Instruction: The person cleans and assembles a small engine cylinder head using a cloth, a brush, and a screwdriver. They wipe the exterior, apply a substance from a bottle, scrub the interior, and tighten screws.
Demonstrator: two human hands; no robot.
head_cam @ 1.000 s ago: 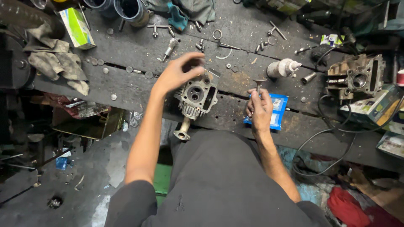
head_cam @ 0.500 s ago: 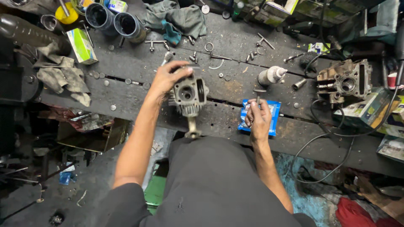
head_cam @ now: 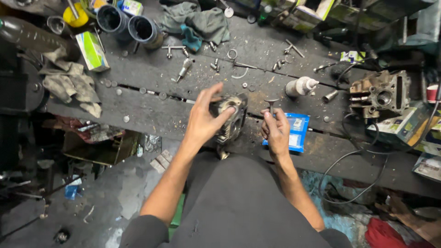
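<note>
We find bare planks on the table (head_cam: 138,115) left of our left hand (head_cam: 204,121), dotted only with small washers (head_cam: 125,118); a rag (head_cam: 73,85) closes off the far left; ahead, loose bolts (head_cam: 213,64) and a white bottle (head_cam: 298,86) crowd the path; to the right, the blue packet (head_cam: 298,133), a black cable (head_cam: 353,151) and a second engine part (head_cam: 379,94) block our right hand (head_cam: 275,131).

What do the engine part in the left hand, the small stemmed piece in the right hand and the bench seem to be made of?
Grey engine cylinder head: seemingly cast metal, dull, grimy, with machined openings. Small mushroom-shaped valve: likely steel, thin dark stem and flat head. Dark plank workbench: apparently wood, going by the seams between boards, stained black with oil.
</note>
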